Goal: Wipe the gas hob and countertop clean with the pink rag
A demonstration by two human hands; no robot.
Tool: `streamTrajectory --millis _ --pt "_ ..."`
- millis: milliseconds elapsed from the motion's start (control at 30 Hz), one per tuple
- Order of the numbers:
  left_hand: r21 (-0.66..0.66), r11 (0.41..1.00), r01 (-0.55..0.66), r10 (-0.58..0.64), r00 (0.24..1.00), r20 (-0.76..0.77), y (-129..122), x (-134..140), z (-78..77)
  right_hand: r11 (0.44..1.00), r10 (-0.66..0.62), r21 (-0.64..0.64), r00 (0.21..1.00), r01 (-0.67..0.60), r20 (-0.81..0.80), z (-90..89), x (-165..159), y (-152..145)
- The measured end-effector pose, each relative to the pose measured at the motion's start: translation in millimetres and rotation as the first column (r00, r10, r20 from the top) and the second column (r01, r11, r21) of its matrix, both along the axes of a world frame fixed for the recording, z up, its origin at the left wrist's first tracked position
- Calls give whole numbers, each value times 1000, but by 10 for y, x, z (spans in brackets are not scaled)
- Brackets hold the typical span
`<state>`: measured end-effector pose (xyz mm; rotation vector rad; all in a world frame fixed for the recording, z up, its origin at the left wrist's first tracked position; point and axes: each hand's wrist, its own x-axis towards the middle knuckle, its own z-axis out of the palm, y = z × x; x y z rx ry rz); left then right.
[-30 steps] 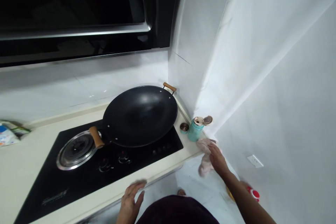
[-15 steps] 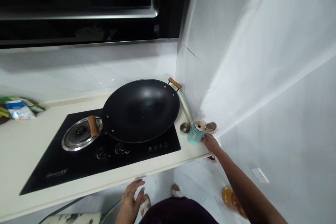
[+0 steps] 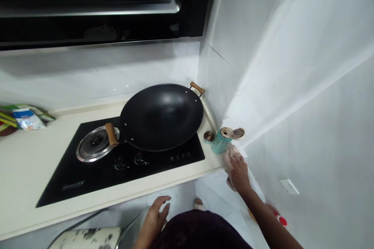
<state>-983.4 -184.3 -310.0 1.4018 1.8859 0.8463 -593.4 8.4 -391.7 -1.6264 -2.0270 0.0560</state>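
Note:
At the right end of the counter my right hand grips a pale pinkish cloth, part of which hangs over the edge. Right beside the cloth stands a turquoise flask with its beige lid flipped up. A small round metal cap lies left of the flask. My left hand hangs in the air in front of the counter, fingers apart and slightly bent, holding nothing. A large black wok with wooden handles sits on the right side of the black hob.
The left burner is uncovered. Colourful packets lie at the counter's far left. A black range hood overhangs the hob. White walls close in behind and at right, with a socket. A red-capped bottle is partly behind my right arm.
My right hand has come from beside the flask towards the counter's front right edge, and the cloth under it now shows. My left hand stays free; the view has shifted slightly.

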Motion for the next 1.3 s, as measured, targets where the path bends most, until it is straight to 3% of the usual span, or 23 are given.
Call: streamTrajectory --millis 100,200,300,367,467,567,700,867,967,1167,1300 --pt "1 998 63 -63 998 -16 3 -125 58 1000 1 -24 998 1 67 75 -303 -192" --pt "13 997 75 -75 997 -21 -56 -261 65 992 121 -41 992 -120 38 109 -741 -391" --pt "13 996 87 -87 996 1 -172 -408 34 950 294 -80 952 -301 -87 167 -1231 -555" --pt "13 997 82 -82 997 15 -273 -515 2 921 340 -115 911 -373 -235 242 -1500 -592" --pt "35 998 42 -43 999 9 -450 -681 -71 944 191 -146 850 -297 -491 394 -1774 -462" --pt "61 998 -7 7 1000 -5 -645 -837 -178 978 -1 -170 803 -125 -596 535 -1984 -146" --pt "99 994 -53 53 999 -2 -927 -1048 -331 986 -2 -144 866 -81 -501 566 -2210 135" --pt "97 986 -134 136 990 -19 -1256 -1356 -452 987 50 -134 969 -84 -242 343 -2237 -141" --pt "79 983 -167 169 985 -16 -1372 -1478 -430 992 83 -81 980 -99 -183 307 -2300 -185" --pt "139 980 -143 149 988 -33 -1456 -1583 -260 990 -136 -74 971 124 -195 488 -2754 333" --pt "122 969 -215 220 975 -28 -1595 -1706 -271 995 -80 -82 975 64 -208 460 -3078 226"
